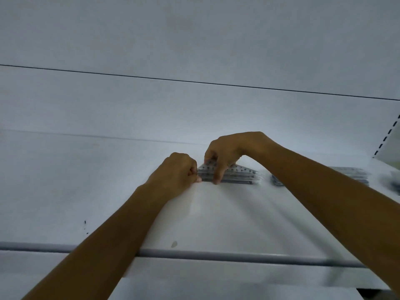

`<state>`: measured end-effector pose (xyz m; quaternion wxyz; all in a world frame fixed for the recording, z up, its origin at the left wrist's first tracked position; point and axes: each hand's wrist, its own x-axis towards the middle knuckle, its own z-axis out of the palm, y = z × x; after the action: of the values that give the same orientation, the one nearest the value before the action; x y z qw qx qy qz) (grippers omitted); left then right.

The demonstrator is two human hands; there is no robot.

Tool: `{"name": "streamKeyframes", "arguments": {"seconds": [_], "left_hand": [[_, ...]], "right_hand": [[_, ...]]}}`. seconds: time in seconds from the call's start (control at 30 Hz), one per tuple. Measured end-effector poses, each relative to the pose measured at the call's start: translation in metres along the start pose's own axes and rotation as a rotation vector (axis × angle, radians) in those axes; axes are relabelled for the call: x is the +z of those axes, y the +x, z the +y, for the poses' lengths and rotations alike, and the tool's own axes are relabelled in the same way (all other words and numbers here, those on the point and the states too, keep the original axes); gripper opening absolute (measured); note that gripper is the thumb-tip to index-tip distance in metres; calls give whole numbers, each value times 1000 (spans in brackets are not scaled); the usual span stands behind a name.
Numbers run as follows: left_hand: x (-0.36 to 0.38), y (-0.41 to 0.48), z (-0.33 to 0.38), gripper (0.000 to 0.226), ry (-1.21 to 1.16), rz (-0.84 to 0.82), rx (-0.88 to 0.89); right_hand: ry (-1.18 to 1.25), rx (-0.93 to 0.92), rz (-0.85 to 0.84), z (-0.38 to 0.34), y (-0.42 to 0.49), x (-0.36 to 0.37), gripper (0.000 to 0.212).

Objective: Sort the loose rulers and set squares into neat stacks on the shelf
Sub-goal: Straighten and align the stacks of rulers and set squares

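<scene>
Head view shows a stack of clear set squares (240, 176) lying mid-shelf on the white shelf (108, 180), well back from its grey front rail (216, 255). The left hand (179, 172), fingers curled, pinches the stack's left tip. The right hand (225, 154) pinches it from above, thumb at the front. A second stack (355, 173) lies nearer the shelf's right edge.

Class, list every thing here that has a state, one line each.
stack of set squares: flat on the shelf, gripped at its left end.
second stack: flat, untouched, partly hidden by the right forearm.
left hand: fingers curled, pinching the first stack's end.
right hand: fingers curled over that stack, gripping it.
</scene>
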<state>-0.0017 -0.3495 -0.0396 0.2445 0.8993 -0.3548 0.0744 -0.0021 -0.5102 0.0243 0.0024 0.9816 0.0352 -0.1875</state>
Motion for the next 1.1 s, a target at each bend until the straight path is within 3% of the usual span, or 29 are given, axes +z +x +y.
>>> {"name": "streamKeyframes", "arguments": {"seconds": [0.27, 0.43, 0.5, 0.77, 1.1], "left_hand": [[4, 0, -5, 15, -46, 14, -10], [7, -1, -10, 18, -37, 9, -7], [8, -1, -10, 28, -44, 7, 5], [11, 2, -6, 35, 72, -8, 18], [8, 6, -5, 34, 72, -60, -21]], "right_hand": [[-24, 14, -17, -6, -1, -2, 48], [-61, 43, -21, -6, -11, -8, 97], [-8, 37, 42, 2, -24, -12, 104], [4, 99, 134, 37, -63, 9, 82], [22, 87, 206, 47, -57, 31, 69]]}}
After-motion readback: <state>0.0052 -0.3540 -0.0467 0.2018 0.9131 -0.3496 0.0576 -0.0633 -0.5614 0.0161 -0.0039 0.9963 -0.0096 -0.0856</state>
